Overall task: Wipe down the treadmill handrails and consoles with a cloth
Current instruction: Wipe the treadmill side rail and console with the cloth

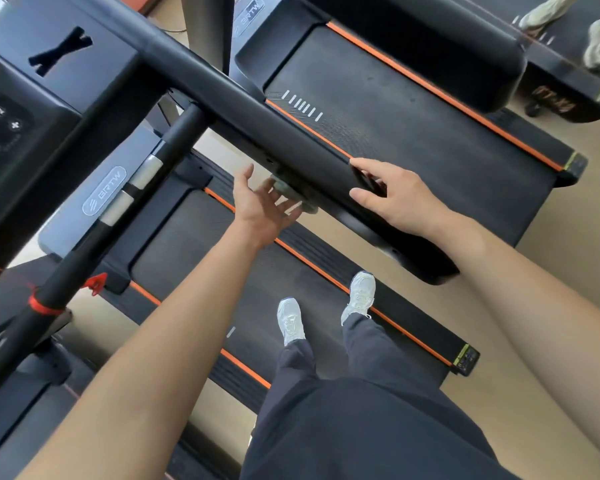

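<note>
The left hand (260, 202) is turned palm up with its fingers spread and nearly straight. It presses a grey cloth (293, 195) against the underside of the black handrail (284, 133), and the cloth sits at its fingertips, partly hidden by the rail. Just beside it, toward the rail's free end, the right hand (395, 199) clasps the same handrail, thumb and fingers curled round its edge, and beneath both hands lies the treadmill belt (174, 251).
</note>
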Demonstrator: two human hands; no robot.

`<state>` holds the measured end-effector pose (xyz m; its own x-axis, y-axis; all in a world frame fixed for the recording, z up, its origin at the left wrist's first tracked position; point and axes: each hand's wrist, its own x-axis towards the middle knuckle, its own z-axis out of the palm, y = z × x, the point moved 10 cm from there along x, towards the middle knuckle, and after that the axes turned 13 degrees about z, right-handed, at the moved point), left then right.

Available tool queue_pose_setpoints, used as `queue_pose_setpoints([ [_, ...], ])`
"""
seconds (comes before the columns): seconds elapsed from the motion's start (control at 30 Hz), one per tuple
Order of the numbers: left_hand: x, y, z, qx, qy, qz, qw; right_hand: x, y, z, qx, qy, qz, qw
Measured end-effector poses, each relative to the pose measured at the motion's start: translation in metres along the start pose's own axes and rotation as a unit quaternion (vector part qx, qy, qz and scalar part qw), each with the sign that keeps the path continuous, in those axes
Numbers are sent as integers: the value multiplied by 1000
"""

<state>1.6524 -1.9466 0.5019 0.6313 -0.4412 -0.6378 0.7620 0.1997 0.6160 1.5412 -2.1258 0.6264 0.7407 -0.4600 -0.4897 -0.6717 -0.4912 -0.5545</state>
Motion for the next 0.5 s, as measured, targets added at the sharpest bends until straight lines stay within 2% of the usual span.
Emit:
queue_pose_setpoints([
  [0.13,-17,-41,14,-2,-32,-37,999,-22,40,-9,8,12,48,999],
  [0.3,-40,-93,37,-19,-58,-81,995,-40,92,-4,5,-15,115,993],
  [0.5,-80,-159,68,-19,-75,-147,986,-44,94,-4,-22,3,122,992],
])
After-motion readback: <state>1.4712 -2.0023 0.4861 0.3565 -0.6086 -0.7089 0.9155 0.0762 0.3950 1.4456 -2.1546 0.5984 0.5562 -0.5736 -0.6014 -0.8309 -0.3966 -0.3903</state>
